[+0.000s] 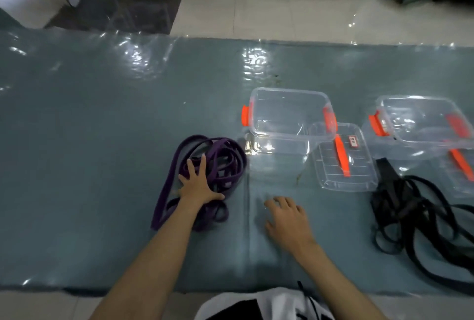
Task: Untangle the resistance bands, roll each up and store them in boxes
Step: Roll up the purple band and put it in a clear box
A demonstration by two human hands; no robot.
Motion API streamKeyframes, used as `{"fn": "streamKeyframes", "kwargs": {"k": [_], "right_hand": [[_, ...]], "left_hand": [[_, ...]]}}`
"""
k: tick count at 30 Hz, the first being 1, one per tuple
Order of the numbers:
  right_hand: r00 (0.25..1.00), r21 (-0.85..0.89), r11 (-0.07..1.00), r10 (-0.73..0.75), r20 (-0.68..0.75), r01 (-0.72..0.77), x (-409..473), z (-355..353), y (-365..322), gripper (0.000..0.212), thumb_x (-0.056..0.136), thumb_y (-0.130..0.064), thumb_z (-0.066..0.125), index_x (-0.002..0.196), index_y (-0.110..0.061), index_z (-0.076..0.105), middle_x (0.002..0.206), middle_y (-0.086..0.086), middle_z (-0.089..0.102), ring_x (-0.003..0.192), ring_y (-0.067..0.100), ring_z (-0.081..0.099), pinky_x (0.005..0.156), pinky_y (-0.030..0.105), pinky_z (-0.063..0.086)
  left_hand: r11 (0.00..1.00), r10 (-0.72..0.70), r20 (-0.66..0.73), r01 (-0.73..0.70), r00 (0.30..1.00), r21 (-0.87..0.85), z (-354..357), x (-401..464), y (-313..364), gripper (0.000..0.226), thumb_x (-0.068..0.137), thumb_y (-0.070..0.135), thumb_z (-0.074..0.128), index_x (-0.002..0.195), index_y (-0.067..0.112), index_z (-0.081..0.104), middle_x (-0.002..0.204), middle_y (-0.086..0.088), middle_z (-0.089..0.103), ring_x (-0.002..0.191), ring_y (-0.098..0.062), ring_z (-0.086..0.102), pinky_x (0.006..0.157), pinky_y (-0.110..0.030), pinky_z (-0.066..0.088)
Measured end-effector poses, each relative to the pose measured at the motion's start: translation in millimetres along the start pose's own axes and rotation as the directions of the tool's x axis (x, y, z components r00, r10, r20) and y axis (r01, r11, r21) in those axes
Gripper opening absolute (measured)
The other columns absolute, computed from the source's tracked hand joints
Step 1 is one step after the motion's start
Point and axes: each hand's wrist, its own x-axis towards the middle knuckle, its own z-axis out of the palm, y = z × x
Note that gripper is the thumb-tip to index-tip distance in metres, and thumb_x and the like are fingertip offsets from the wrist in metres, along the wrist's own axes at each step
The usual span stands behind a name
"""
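Pressing down on the purple resistance band, with both boxes waiting unfilled.

On the counter the left hand lies flat, fingers spread, on the purple tangle, its grip open; the right hand hovers just beside, loosely curled and holding nothing. Best, I judge, to find one free loop end and draw it out slowly while the flat hand pins the rest. The near clear box, its lid, a second box and the black bands lie rightward.
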Motion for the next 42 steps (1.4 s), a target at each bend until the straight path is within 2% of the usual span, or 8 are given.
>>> {"fn": "streamKeyframes", "kwargs": {"k": [9, 14, 20, 24, 27, 30, 33, 42], "right_hand": [[0.995, 0.111, 0.992, 0.057, 0.084, -0.066, -6.9, 15.3, 8.8, 0.054, 0.099, -0.039, 0.057, 0.151, -0.03, 0.046, 0.152, -0.003, 0.045, 0.144, 0.023, 0.04, 0.112, 0.038, 0.039], [0.997, 0.15, 0.986, 0.061, 0.049, -0.068, -10.2, 16.8, 12.5, 0.048, 0.101, -0.037, 0.059, 0.147, -0.028, 0.051, 0.148, -0.003, 0.05, 0.139, 0.022, 0.045, 0.109, 0.037, 0.043], [0.999, 0.209, 0.977, 0.045, 0.023, -0.049, -12.6, 20.8, 9.4, 0.046, 0.101, -0.037, 0.059, 0.145, -0.025, 0.054, 0.145, -0.001, 0.053, 0.134, 0.025, 0.051, 0.106, 0.036, 0.046], [0.998, 0.4, 0.916, 0.051, -0.02, -0.039, -13.0, 22.3, 14.3, 0.049, 0.098, -0.028, 0.068, 0.144, -0.016, 0.057, 0.142, 0.008, 0.057, 0.132, 0.03, 0.056, 0.108, 0.039, 0.046], [0.985, 0.687, 0.722, 0.163, -0.06, -0.078, -15.7, 17.0, 22.7, 0.055, 0.1, -0.028, 0.071, 0.149, -0.016, 0.051, 0.143, 0.006, 0.056, 0.13, 0.023, 0.056, 0.108, 0.033, 0.044], [0.953, 0.952, 0.294, 0.303, -0.004, -0.09, -22.5, 10.1, 33.1, 0.048, 0.106, -0.028, 0.062, 0.151, -0.028, 0.046, 0.141, 0.008, 0.06, 0.119, 0.022, 0.065, 0.097, 0.037, 0.052], [0.921, 1.0, -0.026, 0.39, 0.0, 0.011, -37.2, 1.8, 47.4, 0.039, 0.108, -0.029, 0.056, 0.146, -0.027, 0.05, 0.129, 0.007, 0.07, 0.109, 0.022, 0.074, 0.086, 0.035, 0.058], [0.842, 0.973, -0.203, 0.539, 0.016, 0.111, -61.9, 15.8, 88.1, 0.031, 0.11, -0.018, 0.045, 0.135, -0.028, 0.061, 0.11, -0.007, 0.079, 0.095, 0.008, 0.075, 0.085, 0.032, 0.058]], "left_hand": [[0.977, 0.175, -0.117, -0.188, 0.978, -0.105, 23.8, 8.7, 2.1, 0.107, 0.085, 0.025, 0.086, 0.165, 0.025, 0.016, 0.173, -0.01, -0.014, 0.15, -0.053, 0.023, 0.114, -0.056, 0.045], [0.913, 0.129, -0.303, -0.232, 0.944, -0.336, 34.1, 6.4, -7.2, 0.063, 0.083, 0.001, 0.082, 0.135, 0.014, 0.05, 0.152, -0.01, 0.025, 0.106, -0.034, 0.064, 0.098, -0.047, 0.058], [0.788, 0.105, -0.329, -0.28, 0.938, -0.548, 31.8, -4.6, -11.2, 0.056, 0.079, 0.001, 0.086, 0.128, 0.012, 0.061, 0.128, -0.002, 0.037, 0.102, -0.018, 0.055, 0.108, -0.035, 0.051], [0.71, 0.145, -0.329, -0.33, 0.933, -0.622, 35.4, -32.5, 21.6, 0.055, 0.074, 0.016, 0.093, 0.121, 0.015, 0.066, 0.124, -0.003, 0.047, 0.102, -0.018, 0.059, 0.098, -0.028, 0.049], [0.635, 0.247, -0.33, -0.409, 0.911, -0.655, 36.8, -64.2, 57.2, 0.052, 0.069, 0.018, 0.095, 0.115, 0.016, 0.072, 0.111, -0.005, 0.06, 0.095, -0.014, 0.065, 0.086, -0.02, 0.049], [0.52, 0.377, -0.302, -0.469, 0.876, -0.714, 40.7, -93.1, 88.8, 0.043, 0.069, 0.016, 0.096, 0.106, 0.02, 0.075, 0.097, 0.005, 0.076, 0.084, 0.002, 0.071, 0.076, -0.016, 0.053], [0.445, 0.472, -0.253, -0.476, 0.845, -0.758, 49.3, -113.2, 114.2, 0.051, 0.07, 0.022, 0.095, 0.117, 0.024, 0.075, 0.105, 0.009, 0.08, 0.097, -0.005, 0.075, 0.087, -0.025, 0.06], [0.501, 0.563, -0.177, -0.503, 0.807, -0.704, 92.6, -130.3, 152.2, 0.04, 0.075, 0.03, 0.091, 0.101, 0.048, 0.066, 0.102, 0.021, 0.074, 0.097, 0.006, 0.07, 0.083, -0.011, 0.05]]}}
